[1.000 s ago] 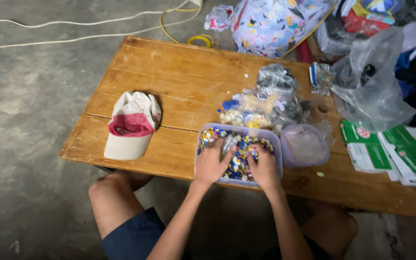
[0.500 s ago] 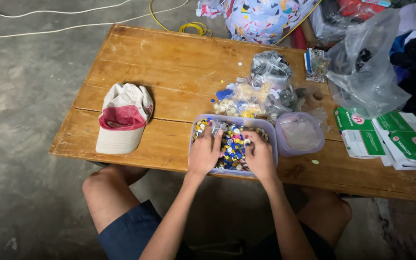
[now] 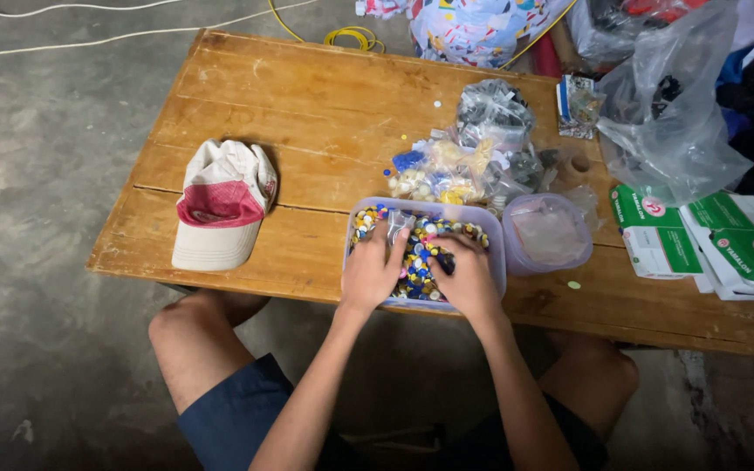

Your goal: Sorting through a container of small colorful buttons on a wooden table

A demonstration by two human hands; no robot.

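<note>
A clear rectangular tub (image 3: 494,228) full of small coloured pieces stands near the front edge of a low wooden table (image 3: 307,105). My left hand (image 3: 372,271) lies flat in the tub's left half, fingers spread over the pieces. My right hand (image 3: 468,277) rests in the right half with its fingers curled into the pile; whether it holds any piece is hidden. Just behind the tub lie clear bags (image 3: 473,161) of sorted coloured pieces.
A white and pink cap (image 3: 220,205) lies upside down at the table's left. The tub's lid (image 3: 548,234) sits to the right of the tub. Green and white boxes (image 3: 709,240) and a large clear plastic bag (image 3: 674,122) occupy the right end. Cables (image 3: 351,37) run behind.
Both hands stay in the tub, shifting slightly among the pieces. The head camera has moved closer and tilted, so the table sits higher and larger in view.
</note>
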